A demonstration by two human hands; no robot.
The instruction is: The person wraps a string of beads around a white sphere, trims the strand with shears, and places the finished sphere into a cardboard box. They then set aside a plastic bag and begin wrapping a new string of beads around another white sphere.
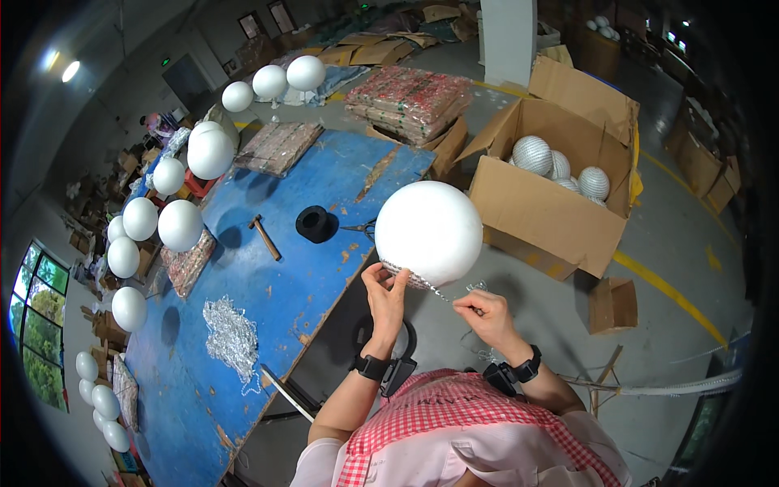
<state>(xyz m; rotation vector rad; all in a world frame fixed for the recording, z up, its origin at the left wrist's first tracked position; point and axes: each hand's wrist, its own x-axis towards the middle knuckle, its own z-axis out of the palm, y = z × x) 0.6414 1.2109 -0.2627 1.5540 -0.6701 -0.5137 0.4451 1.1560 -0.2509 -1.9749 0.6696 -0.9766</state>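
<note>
A large white ball (430,227) is in front of me, just off the table's right edge. Silver beaded-looking trim (423,282) is wound around its near underside. My left hand (385,300) is closed at the ball's lower left, thumb and fingers pressing the trim against the surface. To the right and a little lower, my right hand (485,318) pinches the free length of trim, which runs taut between the two hands. More loose silver strand dangles below and beside the right hand. The ball's underside is partly hidden by my left hand.
A blue worn table (292,321) holds a silver trim heap (230,331), a hammer (264,238), a black spool-like piece (316,224) and scissors (361,228). Several white balls (180,226) stand along its left. An open carton (535,199) at right contains silver-wrapped balls (533,155).
</note>
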